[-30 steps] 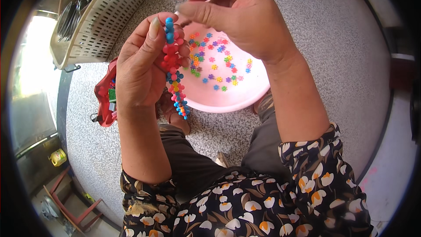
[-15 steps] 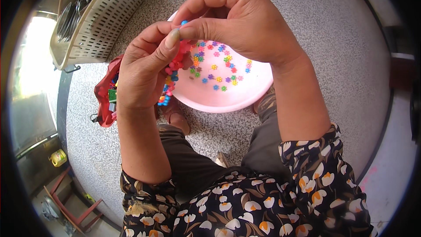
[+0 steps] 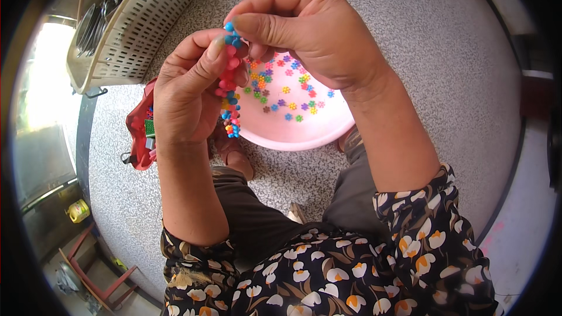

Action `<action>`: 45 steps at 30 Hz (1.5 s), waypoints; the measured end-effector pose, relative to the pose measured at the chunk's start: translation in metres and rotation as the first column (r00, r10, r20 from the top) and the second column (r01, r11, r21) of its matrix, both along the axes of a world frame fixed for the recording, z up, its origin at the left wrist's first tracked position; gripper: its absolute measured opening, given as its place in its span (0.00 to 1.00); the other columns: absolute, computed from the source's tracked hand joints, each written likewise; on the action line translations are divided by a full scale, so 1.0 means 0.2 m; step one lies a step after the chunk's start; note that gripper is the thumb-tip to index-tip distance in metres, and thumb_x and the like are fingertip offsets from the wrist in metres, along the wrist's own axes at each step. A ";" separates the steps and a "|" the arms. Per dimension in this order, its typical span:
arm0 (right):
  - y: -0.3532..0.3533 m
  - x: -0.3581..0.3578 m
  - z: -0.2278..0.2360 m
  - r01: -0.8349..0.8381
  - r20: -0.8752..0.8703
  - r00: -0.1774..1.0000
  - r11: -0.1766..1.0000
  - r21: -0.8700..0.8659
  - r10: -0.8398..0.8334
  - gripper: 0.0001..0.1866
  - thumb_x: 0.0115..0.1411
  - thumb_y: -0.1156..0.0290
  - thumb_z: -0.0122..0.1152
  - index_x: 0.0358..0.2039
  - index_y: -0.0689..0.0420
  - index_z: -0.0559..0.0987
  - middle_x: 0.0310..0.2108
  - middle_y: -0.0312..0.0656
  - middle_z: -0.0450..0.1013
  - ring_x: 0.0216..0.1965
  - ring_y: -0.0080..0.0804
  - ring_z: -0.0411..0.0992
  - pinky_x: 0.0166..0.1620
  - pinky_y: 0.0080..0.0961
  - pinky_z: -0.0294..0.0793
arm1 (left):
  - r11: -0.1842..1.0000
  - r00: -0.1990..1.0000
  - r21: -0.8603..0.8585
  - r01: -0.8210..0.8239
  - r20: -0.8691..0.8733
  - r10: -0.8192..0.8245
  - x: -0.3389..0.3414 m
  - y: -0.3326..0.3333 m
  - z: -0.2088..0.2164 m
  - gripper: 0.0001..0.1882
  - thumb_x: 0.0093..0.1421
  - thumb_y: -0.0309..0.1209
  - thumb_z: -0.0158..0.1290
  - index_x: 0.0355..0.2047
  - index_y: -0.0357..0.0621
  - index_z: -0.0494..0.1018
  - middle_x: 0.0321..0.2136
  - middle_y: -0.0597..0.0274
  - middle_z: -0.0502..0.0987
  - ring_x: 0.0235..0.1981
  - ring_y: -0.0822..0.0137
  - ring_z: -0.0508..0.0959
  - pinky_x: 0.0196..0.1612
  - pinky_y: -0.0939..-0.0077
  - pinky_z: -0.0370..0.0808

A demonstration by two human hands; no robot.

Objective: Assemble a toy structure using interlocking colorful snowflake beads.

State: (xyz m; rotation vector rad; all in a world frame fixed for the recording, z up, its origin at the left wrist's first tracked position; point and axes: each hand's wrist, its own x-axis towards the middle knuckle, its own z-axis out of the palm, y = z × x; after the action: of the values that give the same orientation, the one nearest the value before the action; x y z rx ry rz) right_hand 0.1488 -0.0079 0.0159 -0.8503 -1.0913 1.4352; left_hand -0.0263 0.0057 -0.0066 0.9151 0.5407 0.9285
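Between my hands hangs a string of flower-shaped beads (image 3: 229,76), blue at the top, then pink and red, with mixed colours at its lower end. My left hand (image 3: 190,85) is closed on its upper part, thumb against the blue and pink beads. The thumb and forefinger of my right hand (image 3: 316,32) pinch at the blue bead on top; any thread there is too fine to see. Below my hands stands a pink basin (image 3: 275,140) with many loose flower beads (image 3: 285,89) spread over its bottom.
A red bag (image 3: 137,134) with a green piece and other small things lies left of my left forearm. At the upper left stands a cream perforated basket (image 3: 140,23) holding utensils. A yellow bottle (image 3: 77,211) and a reddish-brown wooden frame (image 3: 99,269) are at the lower left.
The right hand has shifted slightly left and down. The left thumb has moved back, so more of the blue and pink beads shows between my hands.
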 end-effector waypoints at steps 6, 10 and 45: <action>0.03 0.07 0.05 0.047 0.083 0.995 0.998 0.036 -0.050 0.12 0.51 0.72 0.63 0.35 0.62 0.77 0.26 0.37 0.73 0.25 0.18 0.70 0.29 0.13 0.71 | 0.992 0.995 -0.097 -0.078 0.048 0.083 0.03 -0.02 0.03 0.14 0.60 0.33 0.48 0.41 0.35 0.69 0.30 0.56 0.75 0.24 0.69 0.74 0.29 0.77 0.72; 0.02 0.04 0.00 0.089 0.256 0.954 0.964 0.250 -0.155 0.09 0.50 0.76 0.62 0.32 0.65 0.78 0.22 0.41 0.75 0.21 0.19 0.71 0.25 0.14 0.72 | 0.997 0.996 -0.082 0.011 0.092 -0.003 0.04 -0.01 0.02 0.17 0.61 0.36 0.46 0.43 0.34 0.67 0.30 0.56 0.74 0.25 0.68 0.75 0.28 0.76 0.72; 0.02 0.01 -0.02 -0.075 -0.226 0.973 0.992 -0.101 0.050 0.11 0.54 0.67 0.61 0.31 0.63 0.77 0.22 0.37 0.73 0.22 0.18 0.70 0.26 0.13 0.71 | 0.997 0.999 -0.080 -0.002 0.046 0.006 -0.01 -0.01 0.02 0.12 0.56 0.26 0.52 0.39 0.34 0.70 0.31 0.56 0.76 0.27 0.69 0.75 0.33 0.78 0.71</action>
State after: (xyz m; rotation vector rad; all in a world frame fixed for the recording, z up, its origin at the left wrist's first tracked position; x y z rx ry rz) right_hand 0.1506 -0.0048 0.0119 -0.7157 -0.8831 1.6132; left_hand -0.0277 0.0034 -0.0024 0.8192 0.5368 0.9233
